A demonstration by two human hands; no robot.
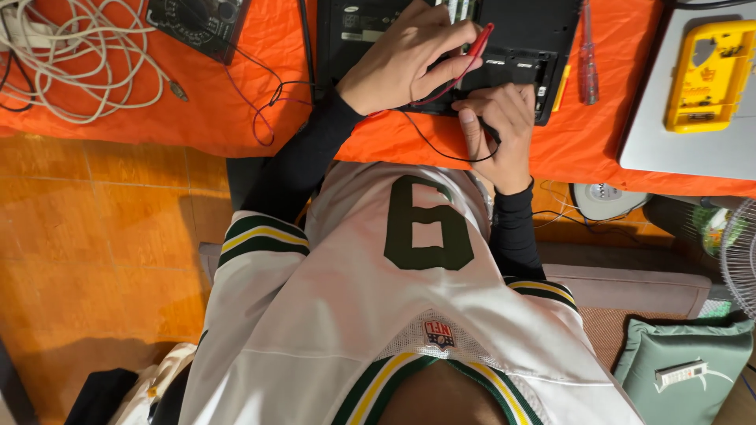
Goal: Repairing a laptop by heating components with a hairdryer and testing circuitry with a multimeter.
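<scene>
Here the left hand (405,59) is pinching a red probe (475,49) in a closed grip, its tip pointing down onto the opened black laptop (520,31) lying on the orange-covered bench (220,102). The right hand (496,130) is curling shut around a black probe (487,130), just near of the laptop's edge. A red-handled screwdriver (587,59) is lying right of the laptop, and a yellow case (709,75) is resting farther right.

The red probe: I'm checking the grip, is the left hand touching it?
Touching. The head view shows the left hand closed around the red probe, fingers wrapped on its shaft.
</scene>
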